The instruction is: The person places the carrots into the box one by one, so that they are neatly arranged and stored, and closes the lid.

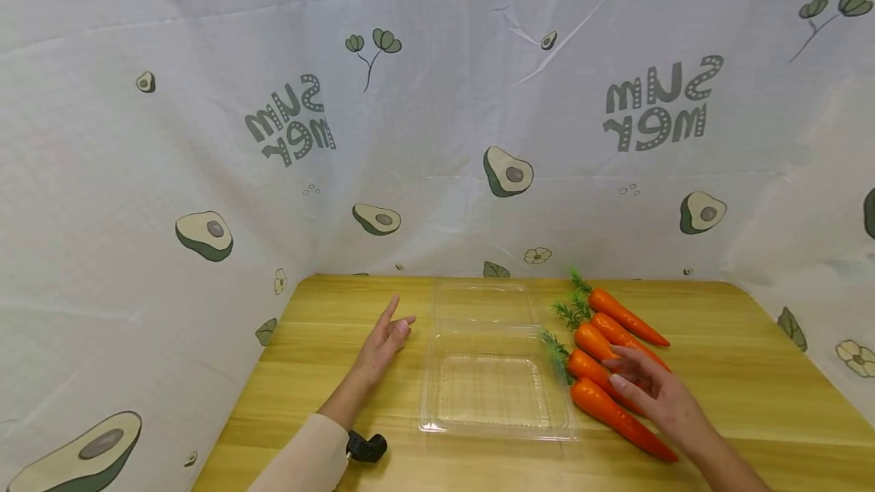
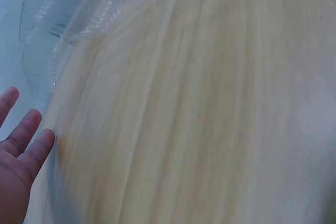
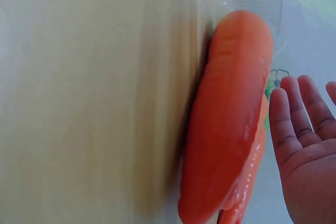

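Note:
Several orange carrots with green tops lie in a slanted row on the right of the table; the nearest carrot fills much of the right wrist view as a large carrot. My right hand hovers over the middle carrots, its fingers loosely bent and holding nothing. A clear plastic clamshell box stands left of the carrots with its lid laid back. My left hand is at the box's left, fingers extended, touching nothing that I can make out. In its wrist view the left hand shows at the edge.
The wooden table ends at a pale cloth printed with avocados, which hangs behind and at both sides. A black device is strapped at the left wrist, by the sleeve.

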